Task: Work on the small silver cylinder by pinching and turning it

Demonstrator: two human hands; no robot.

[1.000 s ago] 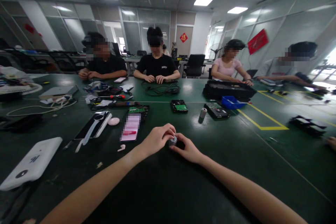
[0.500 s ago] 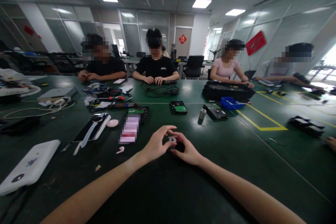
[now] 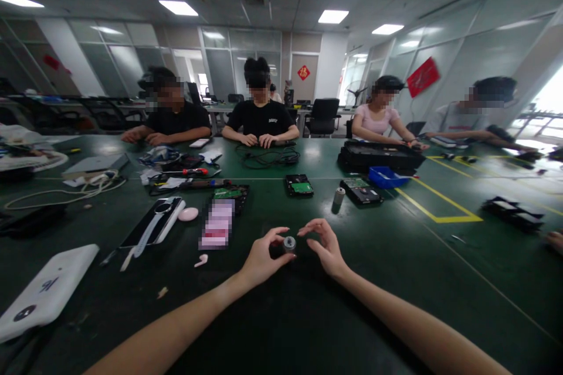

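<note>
My left hand (image 3: 263, 256) pinches a small grey cylinder (image 3: 289, 243) between thumb and forefinger, just above the dark green table (image 3: 272, 316). My right hand (image 3: 324, 248) hovers beside it on the right, fingers curled and apart, holding nothing. A gap separates its fingertips from the cylinder. In front of the hands lie a phone with a pink screen (image 3: 216, 223) and a small white earbud (image 3: 201, 260).
A white device (image 3: 44, 290) lies at front left, with a dark case and white tools (image 3: 153, 221) behind it. Circuit boards (image 3: 299, 185), a grey cylinder (image 3: 338, 195), a blue tray (image 3: 387, 176) and cables sit mid-table. Several people work along the far edge. Yellow tape marks the right.
My right hand has let go of the small cylinder and opened to the right. My left hand keeps the cylinder pinched and has lifted it into view.
</note>
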